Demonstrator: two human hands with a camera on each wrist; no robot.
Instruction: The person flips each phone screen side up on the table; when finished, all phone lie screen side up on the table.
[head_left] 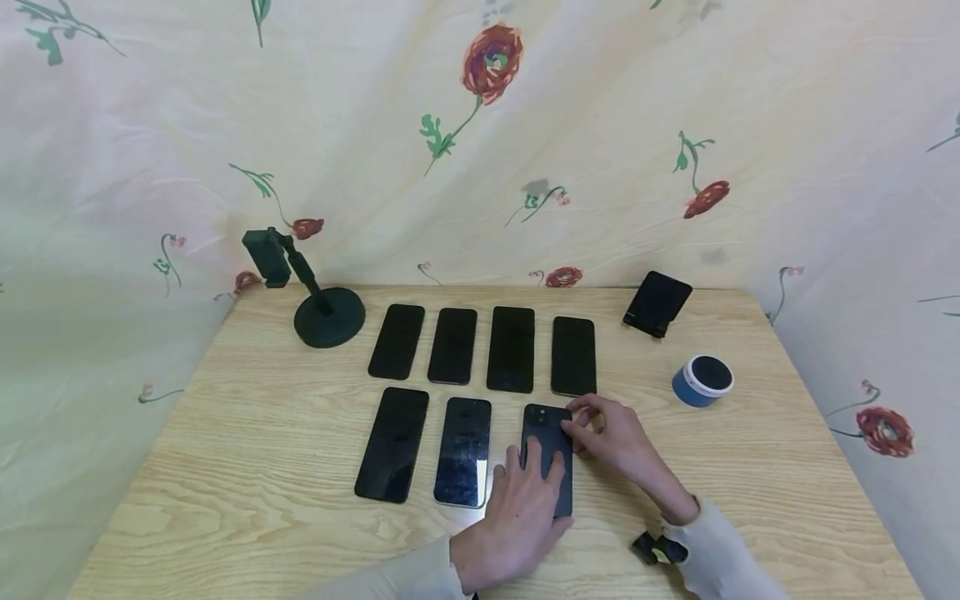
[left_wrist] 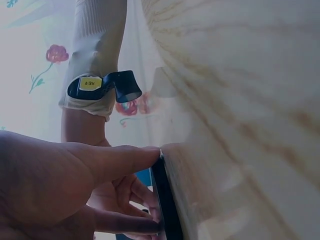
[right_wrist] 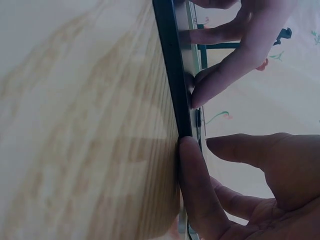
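A dark blue smartphone [head_left: 551, 437] lies back side up on the table, its camera bump at the far end. My left hand [head_left: 521, 508] reaches over it with fingers spread; fingertips rest on its back and the thumb is at its near edge. In the left wrist view that thumb [left_wrist: 132, 161] meets the phone's edge. My right hand [head_left: 611, 429] is at the far right corner. One right fingertip touches the phone's side in the right wrist view, while the right thumb [right_wrist: 235, 149] stands a little off the back. Left of it lies a phone [head_left: 462, 450] with its glossy screen up.
Another phone [head_left: 392, 444] lies further left. Behind stretches a row of several dark phones, the rightmost [head_left: 573, 356] just beyond my right hand. A black round-based stand [head_left: 330, 317] is at the back left. To the right are a small black stand [head_left: 657, 302] and a blue-white round container [head_left: 702, 381].
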